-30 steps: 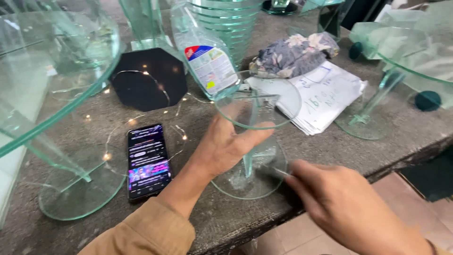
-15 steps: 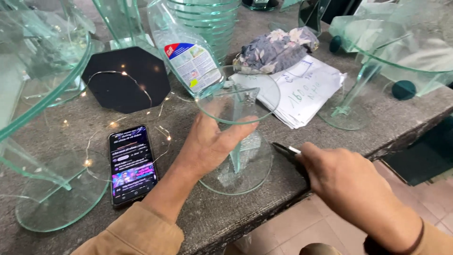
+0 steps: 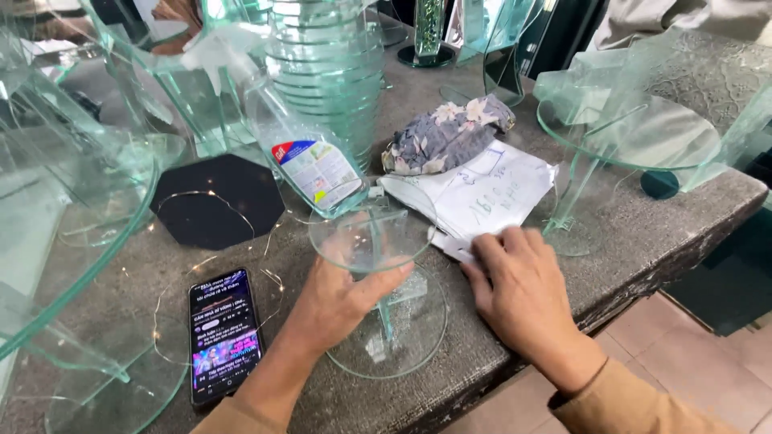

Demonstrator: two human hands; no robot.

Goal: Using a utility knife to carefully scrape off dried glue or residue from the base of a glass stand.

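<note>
Left hand (image 3: 342, 297) wrapped around glass stand (image 3: 378, 273), thumb under its round top disc, stem upright over base disc. Right hand (image 3: 519, 293) just right of stand, flat and empty, fingertips on paper (image 3: 482, 197). Phone (image 3: 223, 333) left of stand.

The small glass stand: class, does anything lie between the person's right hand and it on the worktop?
Nothing visible does. The right hand rests flat on the grey worktop, its fingertips on the white paper, just beside the small glass stand. The left hand holds that stand below its round top.
</note>
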